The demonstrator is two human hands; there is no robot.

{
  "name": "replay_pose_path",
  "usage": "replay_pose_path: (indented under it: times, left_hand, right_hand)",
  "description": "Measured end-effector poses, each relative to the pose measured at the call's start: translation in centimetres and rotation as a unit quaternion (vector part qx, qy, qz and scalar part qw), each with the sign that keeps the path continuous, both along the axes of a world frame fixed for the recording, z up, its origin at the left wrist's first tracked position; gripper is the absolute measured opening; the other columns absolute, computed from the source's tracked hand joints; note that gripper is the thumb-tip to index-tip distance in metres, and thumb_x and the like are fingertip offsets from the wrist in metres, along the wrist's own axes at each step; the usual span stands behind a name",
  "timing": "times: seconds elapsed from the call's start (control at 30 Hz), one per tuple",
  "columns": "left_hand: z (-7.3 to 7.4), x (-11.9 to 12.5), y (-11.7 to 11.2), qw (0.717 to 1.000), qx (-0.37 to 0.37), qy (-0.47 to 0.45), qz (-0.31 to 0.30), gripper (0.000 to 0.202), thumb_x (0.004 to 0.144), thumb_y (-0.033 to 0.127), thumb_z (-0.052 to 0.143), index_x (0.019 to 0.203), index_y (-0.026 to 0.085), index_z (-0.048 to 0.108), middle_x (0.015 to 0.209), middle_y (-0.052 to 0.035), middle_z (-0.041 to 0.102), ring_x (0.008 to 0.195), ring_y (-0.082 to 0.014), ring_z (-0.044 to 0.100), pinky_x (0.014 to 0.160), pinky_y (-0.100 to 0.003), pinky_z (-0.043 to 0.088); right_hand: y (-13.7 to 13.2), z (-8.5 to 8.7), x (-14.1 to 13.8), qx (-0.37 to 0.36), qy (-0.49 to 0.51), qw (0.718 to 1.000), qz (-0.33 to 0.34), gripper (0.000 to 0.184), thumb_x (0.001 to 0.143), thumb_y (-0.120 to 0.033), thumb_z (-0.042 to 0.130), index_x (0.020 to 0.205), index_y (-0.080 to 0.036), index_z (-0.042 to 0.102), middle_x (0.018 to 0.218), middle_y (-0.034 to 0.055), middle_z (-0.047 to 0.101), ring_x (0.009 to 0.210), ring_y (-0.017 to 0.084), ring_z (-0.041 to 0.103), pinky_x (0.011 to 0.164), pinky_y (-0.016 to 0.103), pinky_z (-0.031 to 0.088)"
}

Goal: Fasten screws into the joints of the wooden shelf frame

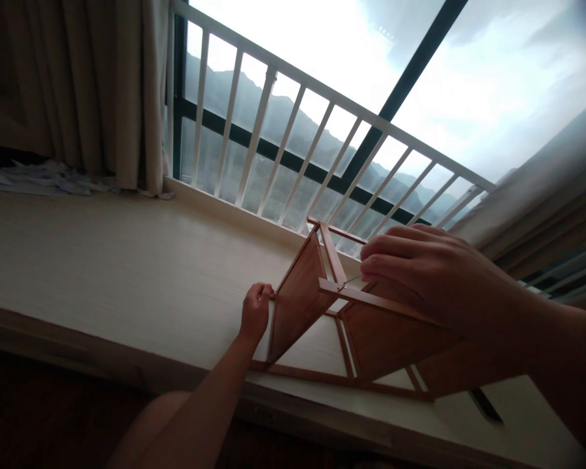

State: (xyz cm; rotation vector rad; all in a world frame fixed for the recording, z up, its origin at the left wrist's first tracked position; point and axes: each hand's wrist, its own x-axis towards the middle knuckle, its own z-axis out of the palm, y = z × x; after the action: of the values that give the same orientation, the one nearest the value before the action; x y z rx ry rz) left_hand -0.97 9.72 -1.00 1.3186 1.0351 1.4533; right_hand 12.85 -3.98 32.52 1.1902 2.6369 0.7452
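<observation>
A brown wooden shelf rack (300, 296) lies on its side on the pale window ledge, with its several boards standing upright between rails. My left hand (256, 312) is closed at the outer edge of the end board, fingertips pinched against it. Over the upper rail, my right hand (410, 267) is closed on a thin metal hex key (354, 280). The key's tip meets the rail near its end, where a small screw fitting shows. The rest of the key is hidden within my fingers.
A white railing (303, 85) runs in front of the window behind the rack. Beige curtains (127, 98) hang on the left, and crumpled white cloth (43, 179) lies below them. To the right of the rack, a dark flat object (486, 405) rests on the ledge (127, 260).
</observation>
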Motion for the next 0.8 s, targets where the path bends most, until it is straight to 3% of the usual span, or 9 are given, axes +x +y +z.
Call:
replay_pose_path:
  times: [0.8]
  left_hand:
    - [-0.89,0.56,0.25,1.0,-0.003,0.011,-0.006,0.036,0.096,0.047,0.047,0.077,0.022,0.063,0.079,-0.0033,0.068,0.082,-0.0223,0.064,0.083,-0.034,0.048]
  right_hand:
    - [-0.1,0.47,-0.56,-0.035,-0.018,0.999,-0.003,0.015,0.101,-0.018,0.054,0.091,-0.022,0.064,0.107,0.0041,0.071,0.099,0.021,0.059,0.087,0.039,0.041]
